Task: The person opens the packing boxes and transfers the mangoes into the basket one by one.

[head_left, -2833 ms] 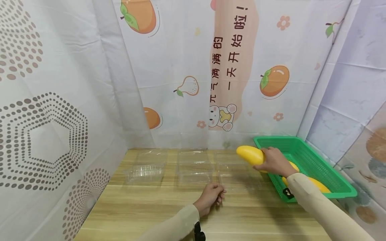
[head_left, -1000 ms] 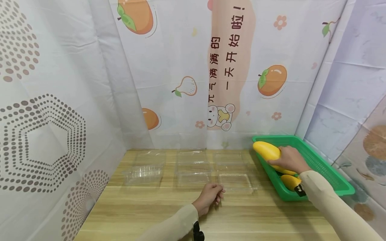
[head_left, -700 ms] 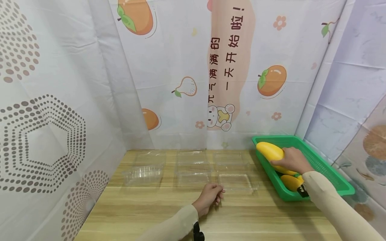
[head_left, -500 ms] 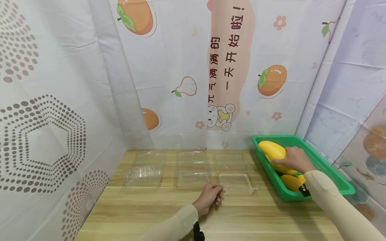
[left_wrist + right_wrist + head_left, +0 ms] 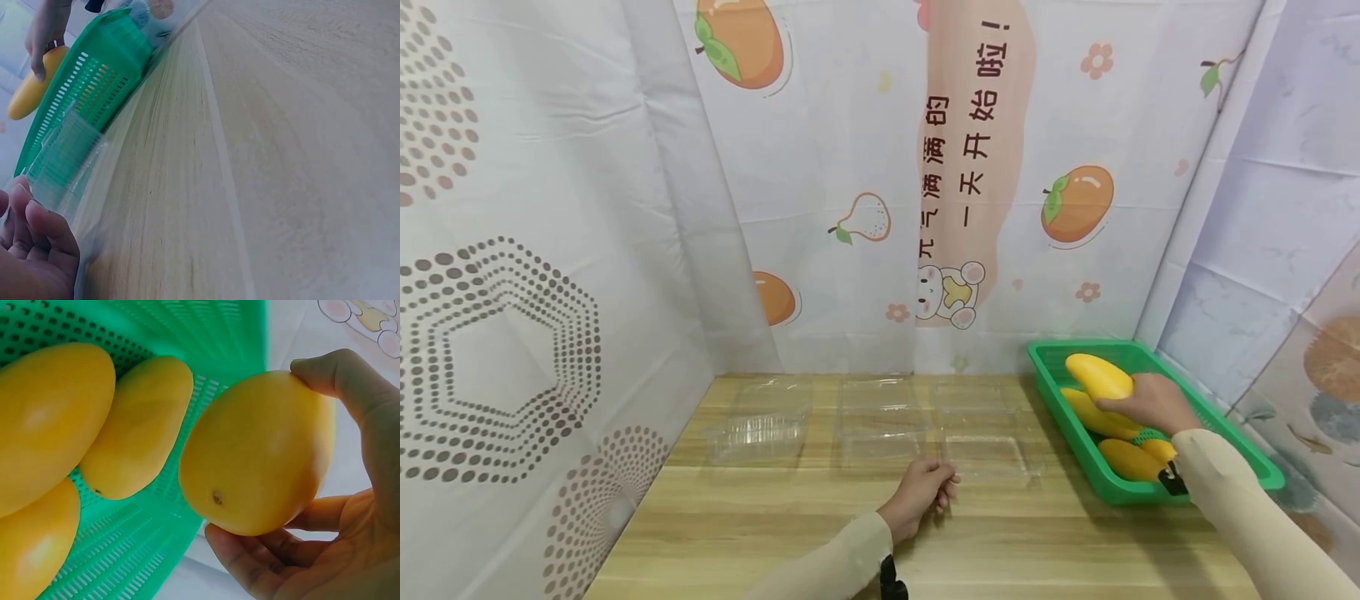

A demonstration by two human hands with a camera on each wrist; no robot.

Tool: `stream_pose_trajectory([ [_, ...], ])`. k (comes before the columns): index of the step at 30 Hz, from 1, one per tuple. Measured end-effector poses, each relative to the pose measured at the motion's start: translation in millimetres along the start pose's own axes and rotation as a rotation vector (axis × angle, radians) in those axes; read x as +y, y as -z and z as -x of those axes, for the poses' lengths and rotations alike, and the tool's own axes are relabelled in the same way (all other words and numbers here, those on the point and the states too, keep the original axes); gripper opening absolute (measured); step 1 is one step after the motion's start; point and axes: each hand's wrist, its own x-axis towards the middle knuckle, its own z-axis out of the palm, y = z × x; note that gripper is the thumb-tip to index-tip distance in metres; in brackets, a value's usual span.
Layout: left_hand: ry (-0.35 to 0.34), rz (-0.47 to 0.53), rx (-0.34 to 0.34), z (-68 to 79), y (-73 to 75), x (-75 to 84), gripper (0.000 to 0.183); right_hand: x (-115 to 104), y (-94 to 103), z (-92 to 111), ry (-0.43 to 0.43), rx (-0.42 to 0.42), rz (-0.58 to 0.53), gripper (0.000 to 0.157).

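Note:
My right hand grips a yellow mango above the left side of the green basket. The right wrist view has the thumb on top of that mango and the fingers beneath. More mangoes lie inside the basket, partly covered by the hand and sleeve. My left hand rests on the table with fingers curled. Its fingertips are at the near left corner of an open clear plastic container; whether they pinch the rim cannot be told.
Two other clear plastic containers, the middle one and the left one, stand in a row on the wooden table. A printed curtain hangs right behind the table, with more cloth along both sides.
My right hand has carried the mango rightward, from beside the right container to over the basket. That container now shows fully. The left hand has stayed in place.

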Motion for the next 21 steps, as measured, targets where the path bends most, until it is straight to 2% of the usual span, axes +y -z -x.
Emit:
stream_pose_trajectory([
  [9,0.007,-0.008,-0.007,6.8,0.1,-1.5,0.029,6.4,-1.1,13.3,-0.032,-0.028,0.015,0.054],
  [15,0.022,-0.003,-0.005,10.9,1.0,-0.2,0.029,12.6,-2.4,17.8,-0.073,-0.051,-0.013,0.056],
  [21,0.003,-0.002,-0.009,12.0,2.8,2.5,0.027,16.1,2.6,18.5,-0.113,-0.085,-0.031,0.058],
])
